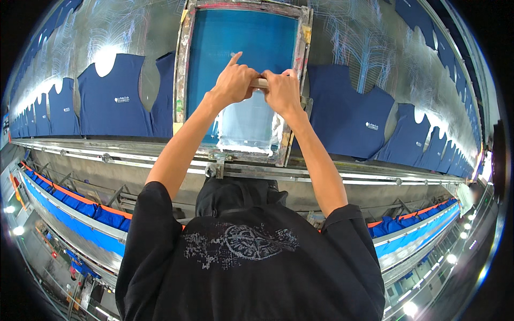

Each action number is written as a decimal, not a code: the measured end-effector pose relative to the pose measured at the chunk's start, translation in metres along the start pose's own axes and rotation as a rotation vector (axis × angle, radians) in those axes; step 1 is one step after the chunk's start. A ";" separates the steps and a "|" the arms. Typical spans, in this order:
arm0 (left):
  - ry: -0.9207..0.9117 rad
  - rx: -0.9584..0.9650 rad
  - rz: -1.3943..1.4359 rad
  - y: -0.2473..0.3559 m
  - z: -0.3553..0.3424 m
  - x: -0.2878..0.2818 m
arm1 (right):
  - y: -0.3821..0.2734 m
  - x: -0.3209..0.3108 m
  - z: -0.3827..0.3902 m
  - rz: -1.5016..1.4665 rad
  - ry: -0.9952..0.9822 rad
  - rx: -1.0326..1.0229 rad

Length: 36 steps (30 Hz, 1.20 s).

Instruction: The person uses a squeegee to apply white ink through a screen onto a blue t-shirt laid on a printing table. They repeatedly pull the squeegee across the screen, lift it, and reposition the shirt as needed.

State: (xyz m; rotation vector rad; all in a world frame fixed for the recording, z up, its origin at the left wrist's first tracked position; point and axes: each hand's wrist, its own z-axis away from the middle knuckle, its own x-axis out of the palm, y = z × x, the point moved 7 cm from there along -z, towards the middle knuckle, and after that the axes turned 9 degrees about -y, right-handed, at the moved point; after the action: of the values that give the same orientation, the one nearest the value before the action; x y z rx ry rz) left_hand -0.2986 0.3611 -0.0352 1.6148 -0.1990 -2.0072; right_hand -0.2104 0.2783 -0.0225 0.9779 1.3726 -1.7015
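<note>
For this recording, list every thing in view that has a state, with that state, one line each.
Left hand: closed on the bar, one finger extended
Right hand: closed on the bar
Pale bar: gripped in both hands
Framed screen: frame stained, near end smeared white
Dark blue garment pieces: spread flat, some printed white
Ceiling lights: lit

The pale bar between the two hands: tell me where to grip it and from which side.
Probably best along its top, coming from above on the wearer's near side, one hand on either half. The pale bar lies crosswise over the blue mesh, its short middle showing between the left hand and right hand; its ends are hidden.
</note>
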 end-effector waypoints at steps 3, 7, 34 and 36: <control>-0.164 -0.248 0.118 0.014 0.033 0.023 | -0.014 0.022 0.026 -0.022 -0.072 0.017; -0.192 -0.128 0.228 0.064 0.105 0.069 | -0.054 0.055 0.116 -0.152 -0.134 0.042; 0.117 -0.266 0.107 -0.082 0.274 0.037 | -0.073 0.090 -0.009 -0.952 0.654 0.503; 0.137 -0.265 0.090 -0.134 0.325 0.022 | -0.132 0.122 -0.040 -1.081 0.647 0.496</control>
State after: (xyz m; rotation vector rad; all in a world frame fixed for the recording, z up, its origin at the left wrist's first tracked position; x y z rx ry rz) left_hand -0.6496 0.3904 -0.0262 1.5380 0.0437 -1.7642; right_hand -0.3778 0.3301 -0.0805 1.2164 2.2032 -2.7624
